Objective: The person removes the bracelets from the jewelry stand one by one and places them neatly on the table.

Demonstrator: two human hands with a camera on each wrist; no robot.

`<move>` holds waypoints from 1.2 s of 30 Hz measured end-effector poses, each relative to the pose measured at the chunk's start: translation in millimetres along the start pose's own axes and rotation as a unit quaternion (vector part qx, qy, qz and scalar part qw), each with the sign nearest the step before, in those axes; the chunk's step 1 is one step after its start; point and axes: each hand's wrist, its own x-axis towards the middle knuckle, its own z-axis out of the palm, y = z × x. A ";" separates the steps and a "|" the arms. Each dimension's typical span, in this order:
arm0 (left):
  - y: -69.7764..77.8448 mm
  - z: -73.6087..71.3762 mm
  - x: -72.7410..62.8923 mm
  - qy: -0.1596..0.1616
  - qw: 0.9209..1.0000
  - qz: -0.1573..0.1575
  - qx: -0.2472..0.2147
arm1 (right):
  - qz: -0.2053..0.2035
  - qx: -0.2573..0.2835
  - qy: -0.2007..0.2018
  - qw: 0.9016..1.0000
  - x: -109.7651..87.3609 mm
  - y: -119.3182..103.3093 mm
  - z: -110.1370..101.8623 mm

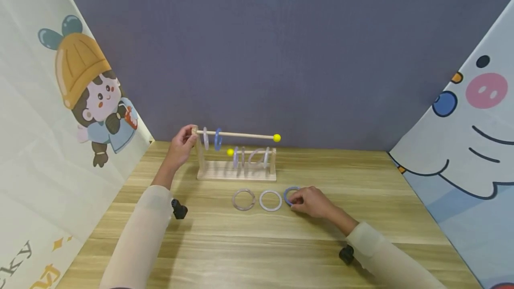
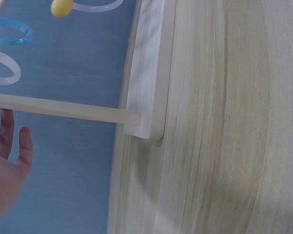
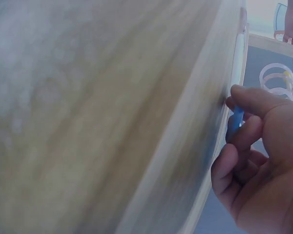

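Closest on my feed, the right hand point(image 1: 315, 202) is pinching a translucent blue ring point(image 1: 285, 195); can't tell from here if it's touching the wood-grain tabletop point(image 1: 257, 249). Left of it, a round white ring point(image 1: 271, 210) and a brownish see-through ring point(image 1: 243, 209) lie flat. Behind them I've got a pale wooden two-post rack point(image 1: 218, 171), more rings point(image 1: 217, 142) hanging on its yellow-tipped rods point(image 1: 249, 135), left hand point(image 1: 180, 147) gripping the taller post's top.
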 end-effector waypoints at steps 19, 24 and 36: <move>-2.6 1.3 2.8 0.001 1.000 -0.002 -0.015 | 0.023 0.016 -0.034 0.999 4.0 4.0 0.8; -5.4 2.0 2.7 0.002 1.000 -0.002 -0.022 | 0.033 0.016 -0.033 0.999 3.8 3.2 1.8; -8.8 2.4 4.6 -0.005 0.999 -0.012 -0.034 | 0.054 0.043 -0.032 0.997 5.7 0.8 -0.7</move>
